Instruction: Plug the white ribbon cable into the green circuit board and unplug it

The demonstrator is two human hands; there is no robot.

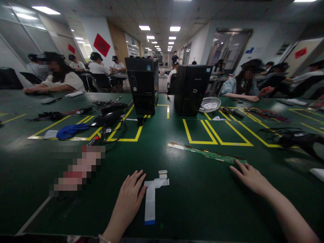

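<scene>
My left hand (131, 191) lies flat on the green table, fingers stretched forward and holding nothing. Just right of it is a white flat ribbon cable (150, 202), bent into a T-like shape, with a blue end near me and a small connector at the far end. My right hand (249, 175) reaches in from the right, fingers extended. Its fingertips are at the right end of a long, narrow green circuit board (215, 155), which lies slanted on the table. Whether they press on the board or only rest beside it, I cannot tell.
Two black computer towers (143, 86) (193, 89) stand further back on the green table (162, 135). Left lie a blue glove (72, 131), black cables (111, 106) and a blurred-out item (78, 170). A white basket (211, 104) sits beside the right tower. Several people work at tables beyond.
</scene>
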